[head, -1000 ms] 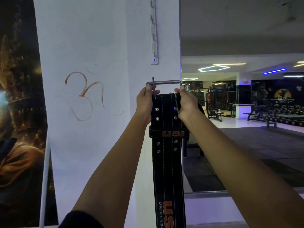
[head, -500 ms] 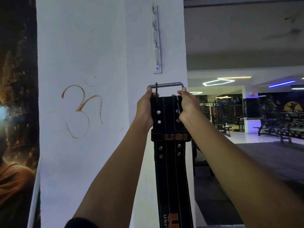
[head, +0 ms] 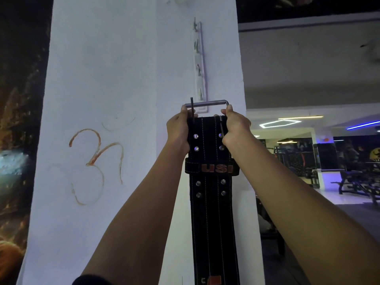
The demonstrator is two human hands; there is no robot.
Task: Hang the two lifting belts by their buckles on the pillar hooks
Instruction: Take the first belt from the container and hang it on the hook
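Note:
A black lifting belt (head: 210, 212) with orange USI lettering hangs straight down in front of the white pillar (head: 102, 79). My left hand (head: 177, 132) grips its top left corner and my right hand (head: 234, 128) grips the top right. The steel buckle (head: 207, 103) stands above the belt's top edge, its bar level with the bottom of the white hook rail (head: 199, 64), which runs vertically up the pillar with several small hooks. One prong sticks up at the buckle's left end. Only this one belt is in view.
An orange symbol (head: 94, 161) is drawn on the pillar's left face. A dark mural (head: 14, 140) covers the wall at far left. To the right, the gym floor opens with benches and machines (head: 353, 182) under ceiling lights.
Both hands have raised the belt up the pillar; the buckle now reaches the bottom end of the hook rail, where it was well below it a second ago.

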